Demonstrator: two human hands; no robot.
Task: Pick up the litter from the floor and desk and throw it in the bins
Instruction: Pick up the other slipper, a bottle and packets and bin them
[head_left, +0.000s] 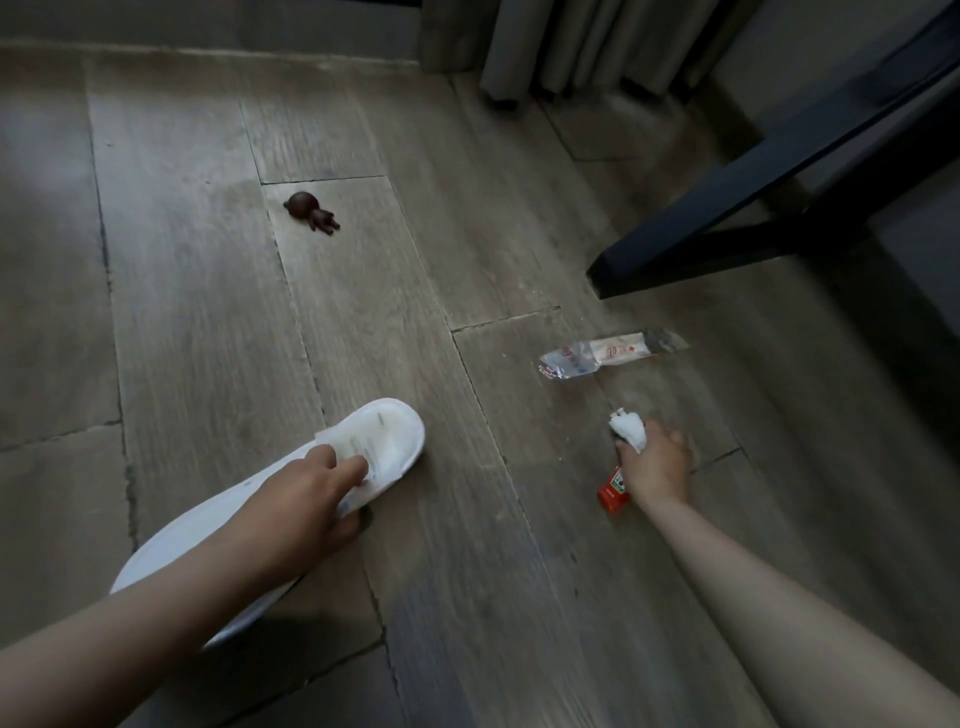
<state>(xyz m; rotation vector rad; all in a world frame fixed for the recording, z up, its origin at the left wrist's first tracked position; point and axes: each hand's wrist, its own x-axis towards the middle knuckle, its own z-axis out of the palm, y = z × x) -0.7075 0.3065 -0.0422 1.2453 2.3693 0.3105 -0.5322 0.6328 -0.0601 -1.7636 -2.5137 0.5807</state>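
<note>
Head view: the wooden floor (467, 519) lies wide and bare to the left of the black leg (727, 223), running back to the wall's foot. The leg slants down from the right, and its foot rests on the boards. Behind the leg a grey curtain (571, 47) hangs to the floor, closing that corner.

Just on the near side of the leg's foot lies a clear plastic wrapper (608, 356), flat on the boards. Nearer than that, the right hand (657, 467) hangs low, curled round a crumpled white tissue (628, 431) and a small red carton (613, 491).

Well left of the leg and nearer, the left hand (306, 499) grips a white slipper (395, 423), fingers pressing a flat white packet (353, 444) onto it. A small brown toy figure (311, 213) lies far left of the leg, alone on open floor. The hands are well apart.
</note>
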